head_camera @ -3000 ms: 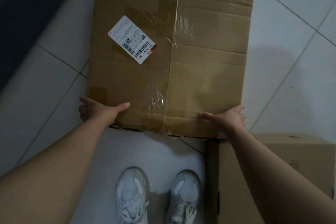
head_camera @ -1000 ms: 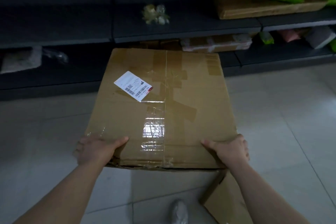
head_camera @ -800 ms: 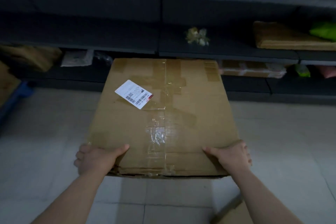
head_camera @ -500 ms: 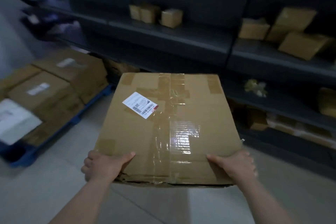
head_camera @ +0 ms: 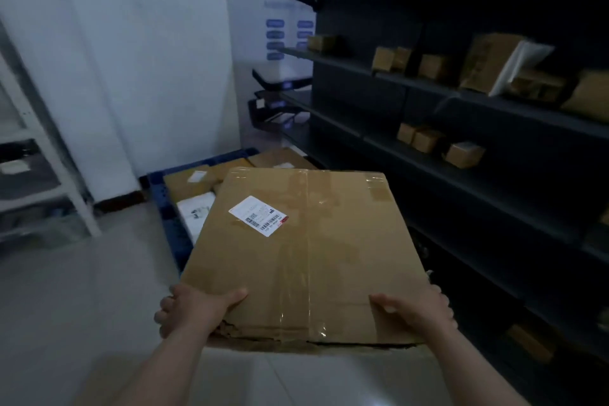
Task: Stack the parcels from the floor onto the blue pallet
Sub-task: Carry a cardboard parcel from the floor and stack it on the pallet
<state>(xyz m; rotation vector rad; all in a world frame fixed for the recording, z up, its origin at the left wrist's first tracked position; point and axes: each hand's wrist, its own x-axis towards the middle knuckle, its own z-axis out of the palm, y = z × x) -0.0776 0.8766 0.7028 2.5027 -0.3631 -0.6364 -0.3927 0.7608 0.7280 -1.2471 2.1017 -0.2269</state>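
Note:
I hold a large flat cardboard parcel [head_camera: 306,250] level in front of me, taped down the middle, with a white barcode label on top. My left hand [head_camera: 194,308] grips its near left corner and my right hand [head_camera: 418,310] grips its near right corner. Beyond the parcel, on the floor against the white wall, lies the blue pallet [head_camera: 169,221]. Several brown boxes [head_camera: 188,181] and a white bag parcel [head_camera: 196,211] rest on it. The carried parcel hides the pallet's right part.
Dark shelving [head_camera: 478,109] with small cardboard boxes runs along the right side. A white metal rack [head_camera: 43,155] stands at the left. Pale tiled floor [head_camera: 82,290] stretches between me and the pallet.
The parcel went from lying on the floor to being held up in both hands. My view has swung left along the shelves, so the pallet now lies straight ahead.

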